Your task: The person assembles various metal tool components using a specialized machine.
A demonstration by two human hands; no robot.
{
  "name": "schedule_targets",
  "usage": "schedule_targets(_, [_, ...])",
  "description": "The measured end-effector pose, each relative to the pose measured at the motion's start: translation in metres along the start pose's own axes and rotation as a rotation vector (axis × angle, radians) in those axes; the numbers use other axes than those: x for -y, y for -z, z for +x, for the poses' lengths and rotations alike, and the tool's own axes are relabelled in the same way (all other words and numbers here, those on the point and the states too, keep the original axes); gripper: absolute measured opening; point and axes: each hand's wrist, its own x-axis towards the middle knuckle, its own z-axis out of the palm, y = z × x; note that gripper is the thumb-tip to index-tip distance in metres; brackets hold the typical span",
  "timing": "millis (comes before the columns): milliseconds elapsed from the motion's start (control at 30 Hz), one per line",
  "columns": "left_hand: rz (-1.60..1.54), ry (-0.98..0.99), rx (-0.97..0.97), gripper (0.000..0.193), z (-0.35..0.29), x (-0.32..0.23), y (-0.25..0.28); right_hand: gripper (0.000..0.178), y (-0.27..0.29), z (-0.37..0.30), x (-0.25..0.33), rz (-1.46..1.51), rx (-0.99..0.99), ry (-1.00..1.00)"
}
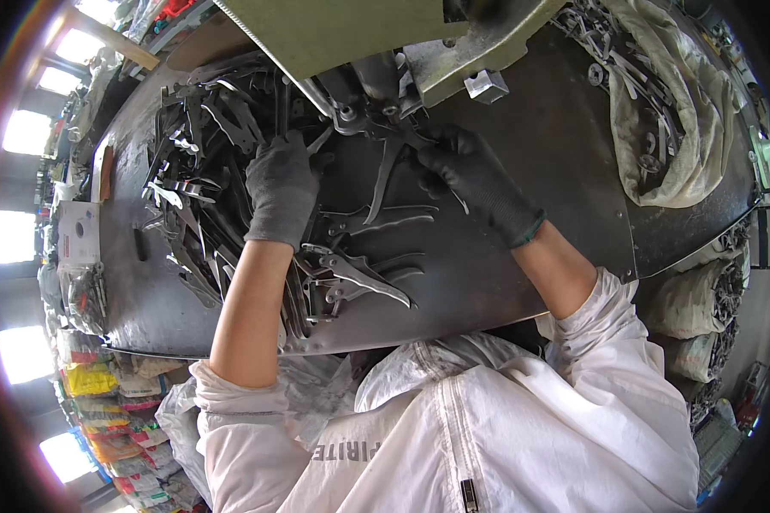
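Observation:
Under the machine's tooling point(366, 115) hangs a pair of metal locking pliers point(387, 175), one curved handle pointing down toward me. My right hand point(479, 179), in a dark glove, is closed on the pliers' right side, and a thin metal lever sticks out below its fingers. My left hand point(282, 190), also gloved, is closed at the right edge of a heap of plier parts point(218, 128). A flat metal piece point(320, 140) shows beside its thumb; what the fingers hold is mostly hidden. Several locking pliers point(359, 278) lie between my forearms on the dark metal table.
The green machine body point(351, 34) overhangs the table's far side, with a small metal block point(486, 86) on its right. A whitish sack point(667, 162) of metal parts lies at the far right. On the left stand a white box point(79, 231) and stacked bags point(94, 380).

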Motion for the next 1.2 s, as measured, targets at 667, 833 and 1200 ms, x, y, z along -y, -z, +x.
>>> schedule_targets(667, [-1.310, 0.223, -0.278, 0.021, -0.021, 0.023, 0.051, 0.028, 0.001, -0.028, 0.017, -0.133, 0.050, 0.049])
schedule_targets(833, [-1.483, -0.117, -0.034, 0.036, -0.054, 0.002, 0.064, 0.037, -0.008, -0.031, 0.010, -0.026, 0.077, 0.124])
schedule_targets(1200, [-1.091, -0.001, 0.426, 0.021, -0.043, -0.040, 0.030, 0.030, 0.125, -0.007, 0.097, -1.388, -0.601, 0.411])
